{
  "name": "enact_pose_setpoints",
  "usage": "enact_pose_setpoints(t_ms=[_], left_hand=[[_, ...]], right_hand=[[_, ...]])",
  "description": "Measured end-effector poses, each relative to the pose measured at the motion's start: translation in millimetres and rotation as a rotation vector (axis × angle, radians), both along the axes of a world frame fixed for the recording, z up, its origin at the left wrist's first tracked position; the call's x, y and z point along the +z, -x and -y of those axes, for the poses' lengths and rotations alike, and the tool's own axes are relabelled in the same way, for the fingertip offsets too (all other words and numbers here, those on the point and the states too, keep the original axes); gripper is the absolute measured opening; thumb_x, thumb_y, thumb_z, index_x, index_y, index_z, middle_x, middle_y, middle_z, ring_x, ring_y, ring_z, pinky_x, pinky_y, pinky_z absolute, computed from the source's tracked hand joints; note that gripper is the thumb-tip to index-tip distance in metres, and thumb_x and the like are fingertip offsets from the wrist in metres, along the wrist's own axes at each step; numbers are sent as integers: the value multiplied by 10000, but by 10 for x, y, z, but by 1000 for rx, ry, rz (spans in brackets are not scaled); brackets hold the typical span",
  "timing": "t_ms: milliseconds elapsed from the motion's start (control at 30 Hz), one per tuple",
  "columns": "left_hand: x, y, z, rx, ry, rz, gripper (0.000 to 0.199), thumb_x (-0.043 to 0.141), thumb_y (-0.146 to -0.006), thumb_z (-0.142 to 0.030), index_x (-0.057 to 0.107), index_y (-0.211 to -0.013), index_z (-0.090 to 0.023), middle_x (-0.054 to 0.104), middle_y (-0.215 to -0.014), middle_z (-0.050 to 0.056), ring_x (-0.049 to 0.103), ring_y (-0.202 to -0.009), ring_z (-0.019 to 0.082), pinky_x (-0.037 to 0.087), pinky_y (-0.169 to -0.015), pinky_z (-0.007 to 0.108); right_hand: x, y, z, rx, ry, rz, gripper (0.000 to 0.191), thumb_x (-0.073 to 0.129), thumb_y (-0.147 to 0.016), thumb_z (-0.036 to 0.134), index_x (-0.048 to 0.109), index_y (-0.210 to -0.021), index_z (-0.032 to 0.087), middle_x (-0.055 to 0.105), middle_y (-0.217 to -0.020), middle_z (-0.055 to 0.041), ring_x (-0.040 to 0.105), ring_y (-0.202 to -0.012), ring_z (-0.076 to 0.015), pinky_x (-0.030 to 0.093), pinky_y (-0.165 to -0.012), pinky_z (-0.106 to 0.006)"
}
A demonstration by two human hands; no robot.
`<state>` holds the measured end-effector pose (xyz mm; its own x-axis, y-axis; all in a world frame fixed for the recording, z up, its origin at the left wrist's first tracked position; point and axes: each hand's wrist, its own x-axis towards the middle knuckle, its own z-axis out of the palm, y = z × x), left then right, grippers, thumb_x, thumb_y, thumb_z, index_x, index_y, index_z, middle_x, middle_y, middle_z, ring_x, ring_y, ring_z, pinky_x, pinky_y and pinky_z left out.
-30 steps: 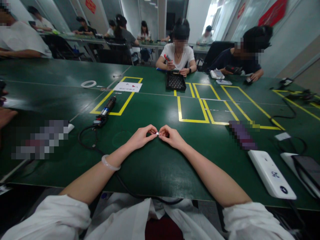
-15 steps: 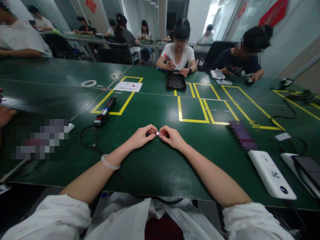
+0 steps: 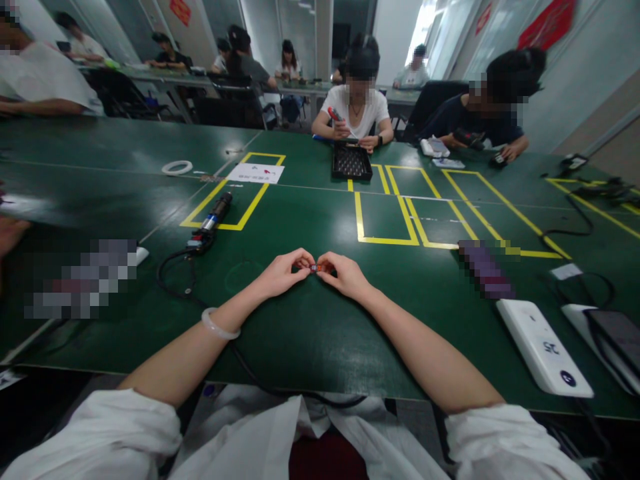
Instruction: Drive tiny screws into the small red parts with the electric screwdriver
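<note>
A tiny part [image 3: 315, 268] with grey and orange-red bits is pinched between my two hands, low over the green table [image 3: 310, 333]. It is too small for me to make out its kind. My left hand [image 3: 289, 272], with a pale bangle on its wrist, grips the part's left end between thumb and fingers. On the opposite end, the thumb and fingers of my right hand [image 3: 343, 273] are closed the same way. The fingertips hide much of the part. To the left of my hands lies an electric screwdriver [image 3: 214, 217] with a black cable.
Beyond my hands, a person works over a black tray [image 3: 352, 163]. A white power bank [image 3: 545, 348] and a phone [image 3: 485, 269] lie at right. Another device [image 3: 85, 277] lies at left. Yellow tape, a paper sheet [image 3: 257, 174] and a white ring [image 3: 177, 168] are farther back.
The small part has turned slightly between my fingertips: its bright white face has given way to grey and orange-red. My hands have stayed almost in place.
</note>
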<state>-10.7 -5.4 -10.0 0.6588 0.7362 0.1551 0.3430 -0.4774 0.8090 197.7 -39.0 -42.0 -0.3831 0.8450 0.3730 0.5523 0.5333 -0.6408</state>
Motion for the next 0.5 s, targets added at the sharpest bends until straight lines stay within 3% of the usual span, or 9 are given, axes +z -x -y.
enact_pose_setpoints(t_ms=[367, 500], left_hand=[[-25, 17, -16, -11, -3, -18, 194, 530, -873, -304, 585, -1015, -184, 660, -987, 45, 632, -932, 175, 491, -891, 331], [30, 122, -107, 67, -165, -123, 314, 499, -904, -416, 572, -1109, -190, 646, -1087, 72, 612, -1013, 209, 470, -931, 358]], right_hand=[[10, 1, -3, -12, 10, -1, 112, 578, -894, 254, 586, -996, 206, 656, -865, -7, 598, -738, -132, 442, -725, -252], [-11, -17, -11, -27, 46, -37, 125, 572, -896, 258, 584, -1008, 204, 661, -866, -9, 595, -737, -130, 443, -712, -249]])
